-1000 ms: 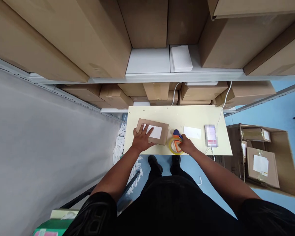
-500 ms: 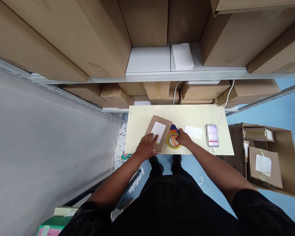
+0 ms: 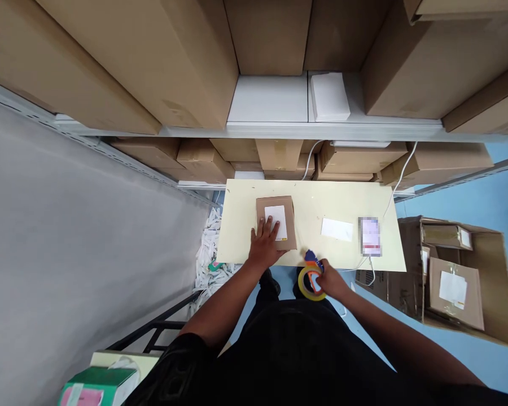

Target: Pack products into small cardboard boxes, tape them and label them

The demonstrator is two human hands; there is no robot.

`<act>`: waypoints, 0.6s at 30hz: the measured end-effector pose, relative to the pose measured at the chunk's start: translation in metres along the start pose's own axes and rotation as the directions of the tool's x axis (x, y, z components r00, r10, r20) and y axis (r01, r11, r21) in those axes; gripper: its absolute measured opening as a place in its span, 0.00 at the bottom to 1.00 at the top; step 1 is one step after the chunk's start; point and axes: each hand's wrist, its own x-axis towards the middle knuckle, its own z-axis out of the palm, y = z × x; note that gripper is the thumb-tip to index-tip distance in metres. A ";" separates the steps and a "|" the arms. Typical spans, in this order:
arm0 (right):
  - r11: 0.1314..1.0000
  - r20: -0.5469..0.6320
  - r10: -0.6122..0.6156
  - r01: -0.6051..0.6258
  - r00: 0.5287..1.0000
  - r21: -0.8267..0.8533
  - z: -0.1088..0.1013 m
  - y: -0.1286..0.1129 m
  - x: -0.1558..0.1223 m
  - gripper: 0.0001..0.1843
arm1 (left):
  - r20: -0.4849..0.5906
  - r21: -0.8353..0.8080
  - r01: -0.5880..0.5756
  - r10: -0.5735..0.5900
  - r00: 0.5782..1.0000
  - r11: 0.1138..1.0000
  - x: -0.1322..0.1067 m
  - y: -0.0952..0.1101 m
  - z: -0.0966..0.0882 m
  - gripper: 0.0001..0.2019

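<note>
A small cardboard box [image 3: 261,210] with a white label [image 3: 281,221] on top lies on the pale yellow table [image 3: 241,225]. My left hand [image 3: 265,246] rests on the box with its fingers spread, partly over the label. Just off the table's front edge, my right hand [image 3: 331,279] is closed around a tape dispenser [image 3: 310,258]. The dispenser is orange and dark blue and carries a large yellow roll of tape. Right of the box lie a white paper slip [image 3: 337,229] and a blurred-out phone-like device [image 3: 369,237] with a white cable.
Shelves [image 3: 271,131] stacked with cardboard boxes stand behind the table. On the floor at right is a large open carton [image 3: 497,293] with labelled parcels inside. Crumpled white strips [image 3: 209,248] heap at the left, by the wall. A green box [image 3: 101,383] sits lower left.
My right hand has lifted the tape dispenser off the table and brought it towards me, past the front edge. The box has turned squarer to the table under my left hand.
</note>
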 end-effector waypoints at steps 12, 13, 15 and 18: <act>0.987 -0.049 -0.099 0.091 0.994 -0.136 -0.054 -0.072 0.083 0.22 | 0.119 0.080 -0.211 0.201 0.972 0.974 0.012 -0.046 -0.033 0.52; 0.977 -0.034 -0.125 0.117 0.992 -0.179 -0.063 -0.074 0.086 0.22 | 0.108 0.096 -0.194 0.183 0.977 0.976 0.018 -0.054 -0.036 0.52; 0.970 -0.027 -0.142 0.134 0.989 -0.201 -0.072 -0.075 0.087 0.23 | 0.083 0.111 -0.123 0.114 0.990 0.986 0.026 -0.060 -0.035 0.53; 0.993 -0.118 -0.085 0.075 0.989 -0.089 -0.070 -0.060 0.075 0.23 | 0.068 0.110 -0.017 0.010 0.998 0.994 0.029 -0.051 -0.028 0.53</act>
